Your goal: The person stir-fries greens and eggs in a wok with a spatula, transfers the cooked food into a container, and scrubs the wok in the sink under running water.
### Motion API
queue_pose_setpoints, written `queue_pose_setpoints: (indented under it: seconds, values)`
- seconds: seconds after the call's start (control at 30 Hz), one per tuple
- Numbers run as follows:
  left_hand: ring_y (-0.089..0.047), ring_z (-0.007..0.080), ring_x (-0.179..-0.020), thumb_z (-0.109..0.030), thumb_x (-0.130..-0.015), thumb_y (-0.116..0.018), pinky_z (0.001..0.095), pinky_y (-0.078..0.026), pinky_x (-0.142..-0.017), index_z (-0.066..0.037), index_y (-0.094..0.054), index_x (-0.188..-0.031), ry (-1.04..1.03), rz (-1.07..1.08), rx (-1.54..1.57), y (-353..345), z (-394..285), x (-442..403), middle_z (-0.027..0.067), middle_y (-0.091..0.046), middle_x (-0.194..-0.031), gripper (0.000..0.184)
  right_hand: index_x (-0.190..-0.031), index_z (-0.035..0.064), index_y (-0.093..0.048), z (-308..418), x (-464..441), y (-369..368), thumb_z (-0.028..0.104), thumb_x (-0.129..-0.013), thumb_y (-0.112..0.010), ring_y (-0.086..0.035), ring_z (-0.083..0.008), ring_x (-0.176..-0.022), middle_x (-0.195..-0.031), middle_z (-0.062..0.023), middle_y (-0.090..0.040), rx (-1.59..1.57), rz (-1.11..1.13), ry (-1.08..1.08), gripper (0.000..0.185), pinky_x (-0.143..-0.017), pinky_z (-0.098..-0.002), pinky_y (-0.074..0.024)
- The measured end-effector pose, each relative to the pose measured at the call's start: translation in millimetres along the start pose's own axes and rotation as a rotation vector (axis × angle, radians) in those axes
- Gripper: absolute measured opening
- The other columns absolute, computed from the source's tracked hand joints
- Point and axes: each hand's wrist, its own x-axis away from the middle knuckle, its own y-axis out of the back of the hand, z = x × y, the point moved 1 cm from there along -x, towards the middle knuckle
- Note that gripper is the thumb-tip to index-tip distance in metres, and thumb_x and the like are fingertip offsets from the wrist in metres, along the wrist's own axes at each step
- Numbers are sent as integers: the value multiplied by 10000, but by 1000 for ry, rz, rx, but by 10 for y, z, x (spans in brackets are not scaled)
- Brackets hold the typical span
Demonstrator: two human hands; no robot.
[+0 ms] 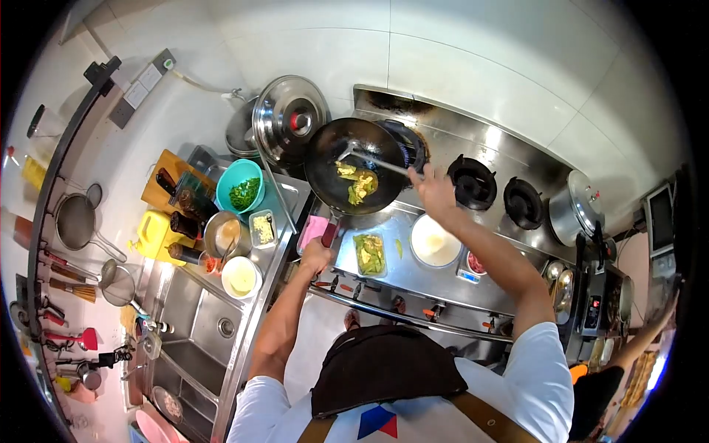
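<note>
My left hand is closed around the dark red handle of a black wok. The wok is tilted on the stove's left side, partly over a burner with blue flame. My right hand grips the far end of a long metal spatula, whose head reaches into the wok. Green and yellow food lies in the wok below the spatula head. A clear tub of similar green and yellow food stands near my left hand, beside a pink cloth.
A white bowl and a small container of red meat stand below my right forearm. Left are a teal bowl of chopped greens, bottles and a sink. A steel lid leans behind. Another person's arm shows far right.
</note>
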Motion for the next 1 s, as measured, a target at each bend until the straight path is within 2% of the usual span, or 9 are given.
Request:
queue_pose_setpoints:
  seconds: [0.2,0.27,0.3,0.43,0.53,0.7,0.8,0.9,1.0]
  values:
    - [-636,250,-520,-115,-724,-618,385,-506,-540,16,-663,-937,-46,-43,25,91,135,250,145,-646,-639,255,-1356,139,-525,207,572,700,93,-845,-563,-674,-387,-899,-1029,-199,-672,-303,595,-55,515,-725,-489,-537]
    - [-624,247,-497,-111,-721,-626,384,-497,-517,22,-660,-940,-13,-17,71,207,99,422,144,-645,-636,259,-1317,129,-565,87,629,703,136,-856,-574,-668,-390,-885,-1003,-212,-680,-401,540,-60,461,-739,-493,-531]
    - [-581,214,-438,-94,-737,-633,364,-453,-438,18,-641,-977,-76,-25,106,214,212,408,113,-614,-600,266,-1297,124,-585,33,628,703,158,-861,-580,-666,-391,-878,-991,-219,-684,-451,511,-63,437,-746,-495,-528]
    - [-485,125,-381,-63,-765,-625,301,-360,-360,-11,-589,-989,-19,171,248,508,276,674,36,-536,-575,233,-1308,150,-592,-20,409,493,257,-910,-581,-657,-396,-814,-928,-206,-682,-692,323,59,412,-743,-479,-515]
    - [-461,122,-376,-52,-761,-626,303,-349,-358,0,-587,-974,-104,204,225,697,330,824,30,-521,-573,223,-1344,210,-577,-109,233,576,264,-912,-583,-654,-396,-807,-949,-188,-686,-725,404,156,435,-737,-475,-512]
    - [-432,105,-364,-22,-767,-597,291,-314,-344,-12,-609,-1032,-105,223,219,874,479,1018,8,-498,-563,265,-1333,311,-592,-296,227,1034,196,-904,-598,-661,-326,-765,-896,-134,-698,-394,451,299,443,-697,-444,-523]
    - [-415,97,-392,-24,-788,-585,271,-328,-368,-17,-528,-1237,-86,305,207,947,466,1141,-23,-446,-577,453,-1340,326,-582,-251,301,1475,188,-915,-571,-669,-307,-793,-930,-97,-678,-182,523,271,447,-687,-442,-530]
    - [-443,122,-404,-26,-778,-587,297,-353,-388,-15,-571,-1173,-191,167,103,895,643,1103,7,-476,-578,395,-1371,312,-541,-87,504,1620,165,-925,-528,-675,-299,-788,-981,-75,-649,-31,530,166,470,-667,-445,-543]
    - [-664,394,-843,-84,-715,-632,426,-502,-805,4,-647,-1067,-112,28,-94,898,585,1249,245,-661,-840,363,-1356,299,-555,168,744,1409,146,-901,-539,-674,-295,-769,-956,-80,-645,-132,395,10,480,-638,-427,-545]
